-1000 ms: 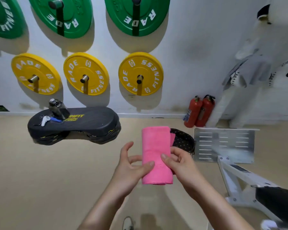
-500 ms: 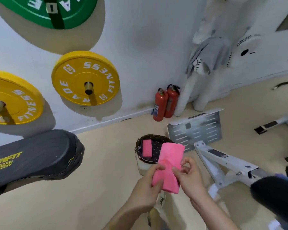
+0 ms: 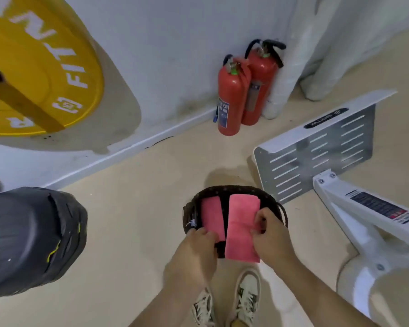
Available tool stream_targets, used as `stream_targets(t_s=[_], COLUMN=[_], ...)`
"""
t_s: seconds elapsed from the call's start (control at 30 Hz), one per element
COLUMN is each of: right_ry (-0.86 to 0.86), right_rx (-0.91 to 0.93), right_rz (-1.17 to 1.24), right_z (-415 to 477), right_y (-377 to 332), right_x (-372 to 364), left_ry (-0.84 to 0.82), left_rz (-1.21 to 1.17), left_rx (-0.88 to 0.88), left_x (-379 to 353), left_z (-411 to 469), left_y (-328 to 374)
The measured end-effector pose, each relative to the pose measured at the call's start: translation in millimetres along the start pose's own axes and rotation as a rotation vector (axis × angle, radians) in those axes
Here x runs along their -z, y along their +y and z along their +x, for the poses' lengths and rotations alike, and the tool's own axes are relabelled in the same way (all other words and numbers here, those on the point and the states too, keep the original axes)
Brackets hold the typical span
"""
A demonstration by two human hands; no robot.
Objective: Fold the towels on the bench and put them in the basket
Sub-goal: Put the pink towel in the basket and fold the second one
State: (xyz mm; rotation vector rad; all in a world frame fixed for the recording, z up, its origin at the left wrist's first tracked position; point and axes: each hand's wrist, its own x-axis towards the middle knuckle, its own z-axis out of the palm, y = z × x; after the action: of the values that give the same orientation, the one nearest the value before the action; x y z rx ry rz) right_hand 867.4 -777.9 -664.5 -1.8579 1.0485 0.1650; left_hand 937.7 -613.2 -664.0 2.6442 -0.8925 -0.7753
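Note:
A dark woven basket [image 3: 234,191] stands on the floor right below me. One folded pink towel [image 3: 212,215] lies in its left half. A second folded pink towel [image 3: 242,230] lies in the right half, its near end sticking out over the rim. My right hand [image 3: 270,234] pinches the right edge of that second towel. My left hand [image 3: 195,251] is at the near left of the basket, fingers curled at the rim beside the first towel; what they hold is hidden.
Two red fire extinguishers [image 3: 243,90] stand against the wall. A white bench frame [image 3: 364,208] with a slotted metal plate [image 3: 316,152] is on the right. A dark padded platform [image 3: 31,237] sits left. A yellow weight plate [image 3: 33,74] hangs on the wall. My shoes [image 3: 227,300] are near.
I have leaned down and to the right over the basket. The folded pink towel went from in front of me, held by both hands, down into the basket beside the first towel.

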Motion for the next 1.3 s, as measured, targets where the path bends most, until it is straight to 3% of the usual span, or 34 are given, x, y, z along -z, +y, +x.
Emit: stream_targets(t_s=[0.1, 0.2, 0.37, 0.63, 0.8, 0.93, 1.0, 1.17, 1.3], right_ry=[0.000, 0.015, 0.015, 0.007, -0.013, 0.143, 0.171, -0.176, -0.307], right_rx=[-0.007, -0.001, -0.017, -0.066, -0.084, 0.110, 0.204, 0.256, 0.203], right_rz=[-0.017, -0.014, -0.043, -0.154, -0.129, -0.493, -0.504, -0.564, -0.505], right_z=[65.5, 104.7, 126.6, 135.7, 132.4, 125.8, 122.1, 109.6, 113.4], right_y=[43.4, 82.5, 113.3, 115.4, 113.5, 111.6, 109.6, 111.1, 113.2], right_x=[-45.5, -78.8, -105.7, -109.7, -121.3, -122.7, -122.3, -130.0, -123.3], left_ry=[-0.064, -0.125, -0.168, -0.266, -0.334, -0.228, -0.188, -0.208, -0.204], left_rz=[0.296, 0.443, 0.491, 0.573, 0.513, 0.285, 0.184, 0.307, 0.368], left_rx=[-0.069, -0.111, -0.190, -0.269, -0.355, -0.325, -0.237, -0.186, -0.166], left_x=[-61.0, -105.3, -141.3, -136.5, -121.1, -121.7, -124.0, -142.9, -155.8], left_z=[67.2, 108.5, 124.5, 132.5, 134.9, 134.0, 138.1, 150.2, 163.3], left_y=[-34.8, -49.7, -59.9, -67.1, -76.3, -78.6, -69.4, -54.7, -49.6])
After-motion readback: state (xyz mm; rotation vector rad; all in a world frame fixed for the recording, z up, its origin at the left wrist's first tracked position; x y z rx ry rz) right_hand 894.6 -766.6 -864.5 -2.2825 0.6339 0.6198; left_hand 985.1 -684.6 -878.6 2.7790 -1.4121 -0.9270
